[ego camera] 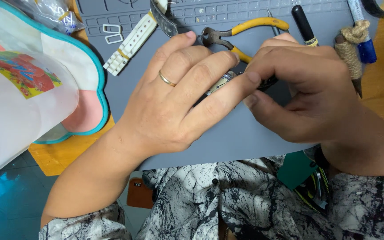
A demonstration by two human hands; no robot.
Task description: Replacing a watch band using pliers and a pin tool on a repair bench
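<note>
Head view: we look down on 2 bare hands meeting over a grey work mat [245, 138]. Our left hand [178, 98], a gold ring [167, 79] on 1 finger, closes from the left around a small metal watch case [222, 83]; only a sliver of the case shows between the fingers. Our right hand [307, 89] comes in from the right, fingers pinched together against the same piece, with a dark strap end [270, 82] poking out beneath them. The case lies between the 2 hands, touching both, and its long axis seems to run left to right across the mat, though most of it is hidden. Both hands are equally near. Just beyond the fingertips lie yellow-handled pliers [241, 33], handles pointing right. A white watch strap [130, 44] lies further left, a black-handled tool [303, 24] and a rope-wrapped handle [350, 53] to the right. A clear plastic jug [14, 102] stands at the left edge
</note>
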